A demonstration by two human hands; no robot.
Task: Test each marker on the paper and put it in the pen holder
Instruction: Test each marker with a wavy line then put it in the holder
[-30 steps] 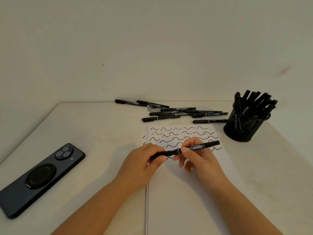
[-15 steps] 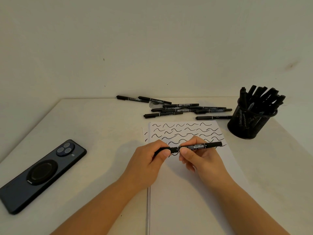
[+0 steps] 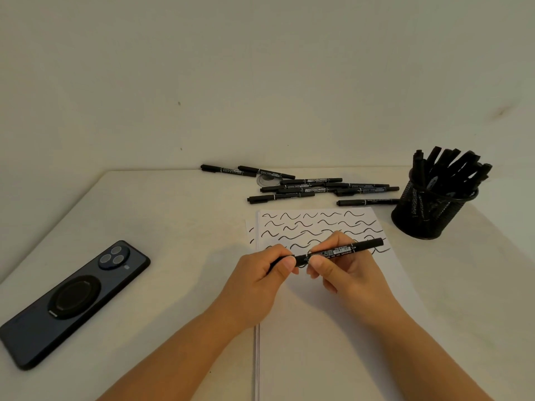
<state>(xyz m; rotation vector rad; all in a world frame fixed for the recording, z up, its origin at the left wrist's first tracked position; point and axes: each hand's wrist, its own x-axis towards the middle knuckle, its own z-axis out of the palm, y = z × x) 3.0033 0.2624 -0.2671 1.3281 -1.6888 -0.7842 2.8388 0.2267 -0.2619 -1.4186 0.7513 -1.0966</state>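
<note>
Marker (image 3: pixel 341 251) lies level just above the paper (image 3: pixel 333 328), gripped at its left end by the left hand (image 3: pixel 260 282) and pinched mid-barrel by the right hand (image 3: pixel 344 273); the holder (image 3: pixel 428 215) stands far right, full of markers.

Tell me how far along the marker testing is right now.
Done: the pen holder is packed with markers, and the paper carries several rows of test squiggles. In hand: one marker held level over the paper, left hand gripping its left end, right hand pinching the barrel; whether the cap is going on or coming off I cannot tell. Left: the loose markers lying beyond the paper.
</note>
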